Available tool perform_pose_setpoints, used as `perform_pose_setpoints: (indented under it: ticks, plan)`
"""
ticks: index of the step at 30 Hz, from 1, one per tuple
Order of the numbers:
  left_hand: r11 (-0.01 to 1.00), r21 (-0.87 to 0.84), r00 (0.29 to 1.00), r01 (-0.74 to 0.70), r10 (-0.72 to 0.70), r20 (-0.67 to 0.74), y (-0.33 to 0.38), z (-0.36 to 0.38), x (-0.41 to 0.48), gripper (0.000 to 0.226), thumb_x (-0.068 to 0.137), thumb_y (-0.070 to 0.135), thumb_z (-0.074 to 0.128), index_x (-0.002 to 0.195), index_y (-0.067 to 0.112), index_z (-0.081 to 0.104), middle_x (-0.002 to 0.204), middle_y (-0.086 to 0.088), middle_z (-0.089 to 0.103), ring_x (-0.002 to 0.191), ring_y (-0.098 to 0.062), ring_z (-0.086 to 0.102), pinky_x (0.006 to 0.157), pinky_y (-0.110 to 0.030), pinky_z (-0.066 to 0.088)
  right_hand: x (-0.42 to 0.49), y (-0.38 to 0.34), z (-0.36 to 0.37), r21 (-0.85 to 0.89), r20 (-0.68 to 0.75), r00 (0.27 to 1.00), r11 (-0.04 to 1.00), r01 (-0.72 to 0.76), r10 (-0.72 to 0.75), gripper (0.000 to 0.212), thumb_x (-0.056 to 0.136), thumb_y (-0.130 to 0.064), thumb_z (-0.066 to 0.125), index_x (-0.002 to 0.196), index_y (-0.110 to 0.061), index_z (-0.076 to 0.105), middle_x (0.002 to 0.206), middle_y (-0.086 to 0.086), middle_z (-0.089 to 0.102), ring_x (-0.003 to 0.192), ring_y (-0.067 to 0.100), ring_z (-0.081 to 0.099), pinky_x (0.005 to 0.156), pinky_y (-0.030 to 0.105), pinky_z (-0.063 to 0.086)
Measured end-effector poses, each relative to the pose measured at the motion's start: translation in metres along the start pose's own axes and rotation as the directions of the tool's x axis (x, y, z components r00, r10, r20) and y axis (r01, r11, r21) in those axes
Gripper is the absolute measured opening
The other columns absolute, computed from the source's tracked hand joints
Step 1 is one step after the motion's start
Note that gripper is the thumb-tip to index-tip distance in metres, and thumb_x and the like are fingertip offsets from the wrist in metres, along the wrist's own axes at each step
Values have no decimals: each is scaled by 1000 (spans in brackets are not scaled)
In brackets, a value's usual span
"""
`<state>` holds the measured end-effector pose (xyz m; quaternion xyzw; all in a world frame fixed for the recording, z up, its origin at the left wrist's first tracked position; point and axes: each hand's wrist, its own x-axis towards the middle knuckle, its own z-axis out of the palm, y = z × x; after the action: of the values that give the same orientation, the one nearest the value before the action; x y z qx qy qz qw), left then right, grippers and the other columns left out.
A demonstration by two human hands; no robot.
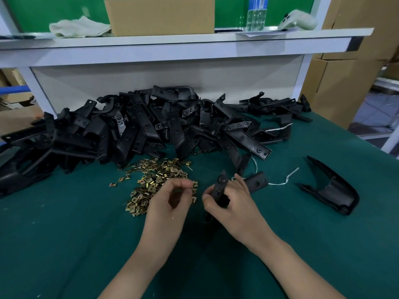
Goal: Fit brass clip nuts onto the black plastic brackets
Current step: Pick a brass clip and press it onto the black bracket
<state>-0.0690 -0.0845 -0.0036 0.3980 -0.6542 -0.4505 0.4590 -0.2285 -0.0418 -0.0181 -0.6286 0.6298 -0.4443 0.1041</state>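
Green bench (64,244); bracket heap (129,130); brass nuts (155,182)

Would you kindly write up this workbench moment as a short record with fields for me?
Left hand: at the edge of the brass clip nuts, fingers curled and blurred; a pinch cannot be confirmed
Right hand: grips one black bracket, held on end
Bracket heap: across the back of the green mat
Lone black part: lies on the mat, right of the hands
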Motion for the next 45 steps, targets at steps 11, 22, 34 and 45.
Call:
perform_pose_setpoints:
  ticks: [11,22,34,45]
  plan:
    - [972,-101,955,212,-184,232,-6,-3,1,11,99,8,56,103,15,64,93,-1,69,89,-12,70,81,-20,56,2,16,-3,-269,-44,997,962,50,-64,45,95,-68,40,81,-30,58,82,-16,57,91,3,52,114,22,17]
    - [994,112,998,14,-7,-68,-9,-6,4,17,100,18,58,104,35,57,94,5,68,74,-8,69,67,-9,48,1,21,-10,-239,-17,1000,971,6,-11,46,94,-76,34,70,-37,38,72,-18,47,83,0,45,96,28,32]
    - [957,-260,991,126,-111,71,-10,-6,7,23,90,28,64,110,25,75,84,0,73,78,-11,67,72,-22,56,0,25,-5,-165,60,997,986,-32,42,52,100,-61,11,64,-30,31,62,-10,41,76,5,47,89,31,33]
    - [998,-50,999,-32,33,11,-7,-5,2,27,98,23,59,120,38,64,95,10,72,88,-4,67,82,-12,50,0,26,-5,-144,68,997,989,-36,46,54,98,-64,12,64,-27,33,62,-9,42,77,5,47,86,27,29]
